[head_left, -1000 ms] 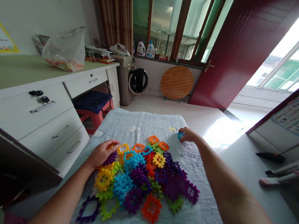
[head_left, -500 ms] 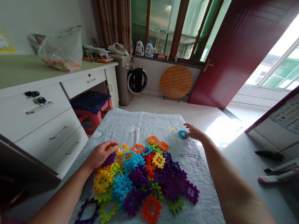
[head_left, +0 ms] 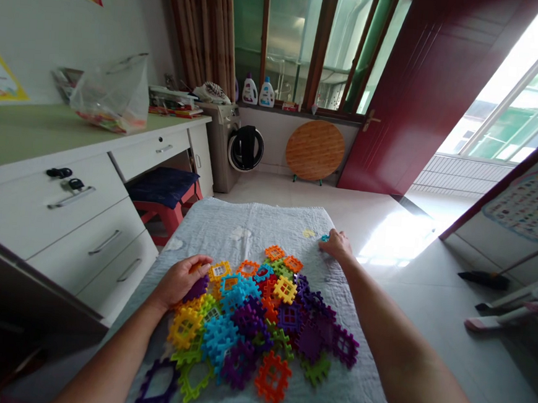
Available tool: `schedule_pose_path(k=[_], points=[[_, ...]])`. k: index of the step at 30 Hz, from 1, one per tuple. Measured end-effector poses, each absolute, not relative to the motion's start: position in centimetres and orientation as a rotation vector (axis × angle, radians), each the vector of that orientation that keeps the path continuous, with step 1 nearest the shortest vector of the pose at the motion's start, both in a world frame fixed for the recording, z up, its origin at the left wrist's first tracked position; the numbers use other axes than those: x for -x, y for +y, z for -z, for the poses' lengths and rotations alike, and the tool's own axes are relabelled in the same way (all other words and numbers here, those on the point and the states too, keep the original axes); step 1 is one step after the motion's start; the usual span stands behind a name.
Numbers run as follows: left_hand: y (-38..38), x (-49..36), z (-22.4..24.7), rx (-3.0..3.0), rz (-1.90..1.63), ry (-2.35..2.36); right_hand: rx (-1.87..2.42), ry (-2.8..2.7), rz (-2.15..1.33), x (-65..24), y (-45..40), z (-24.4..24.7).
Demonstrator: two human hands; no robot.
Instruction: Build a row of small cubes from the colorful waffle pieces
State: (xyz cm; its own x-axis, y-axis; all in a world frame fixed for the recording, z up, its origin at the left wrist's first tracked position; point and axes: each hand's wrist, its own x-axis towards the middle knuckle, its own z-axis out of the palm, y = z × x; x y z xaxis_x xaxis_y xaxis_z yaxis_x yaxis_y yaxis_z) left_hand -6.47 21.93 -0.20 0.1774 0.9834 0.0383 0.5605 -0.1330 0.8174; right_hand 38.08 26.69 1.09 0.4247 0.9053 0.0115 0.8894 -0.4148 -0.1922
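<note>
My right hand (head_left: 337, 244) is at the far right of the cloth-covered table, fingers closed down over a light-blue plastic interlocking tile (head_left: 324, 237); only the tile's left edge shows. At the left side of a mixed pile, my left hand (head_left: 183, 282) rests with its fingers bent together against a purple tile (head_left: 197, 288). What lies under those fingers is hidden. The heaped tiles have notched edges, some with window-like openings: a yellow window tile (head_left: 219, 271) beside my left fingertips, blue tiles (head_left: 221, 337) mid-pile, an orange one (head_left: 273, 379) in front.
A pale quilted cloth (head_left: 267, 223) covers the table. White drawers (head_left: 84, 236) stand on the left, with a red stool (head_left: 167, 218) beside them. Behind are a washing machine (head_left: 219, 151), a round wooden board (head_left: 314, 150) and a red door (head_left: 426, 96).
My right hand has lowered and turned inward, its fingers closing over the light-blue tile and covering most of it. My left hand stays at the pile's left side.
</note>
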Motion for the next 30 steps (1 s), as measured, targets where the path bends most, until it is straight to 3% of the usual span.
schedule_pose_path(k=[14,17,21,30], points=[[22.2,6.6,0.5,-1.82,-0.76,1.463,2.459,-1.611,-0.092,-36.1,26.3,-2.4],[22.2,6.5,0.4,-1.811,-0.774,1.448,2.222,-1.719,-0.07,-33.0,25.6,-3.4],[21.8,6.4,-0.1,-1.773,-0.772,1.415,1.761,-2.185,-0.352,-27.6,24.6,-3.1],[21.5,6.1,-0.3,-1.721,-0.812,1.309,1.647,-2.368,-0.416,-24.9,22.9,-2.9]])
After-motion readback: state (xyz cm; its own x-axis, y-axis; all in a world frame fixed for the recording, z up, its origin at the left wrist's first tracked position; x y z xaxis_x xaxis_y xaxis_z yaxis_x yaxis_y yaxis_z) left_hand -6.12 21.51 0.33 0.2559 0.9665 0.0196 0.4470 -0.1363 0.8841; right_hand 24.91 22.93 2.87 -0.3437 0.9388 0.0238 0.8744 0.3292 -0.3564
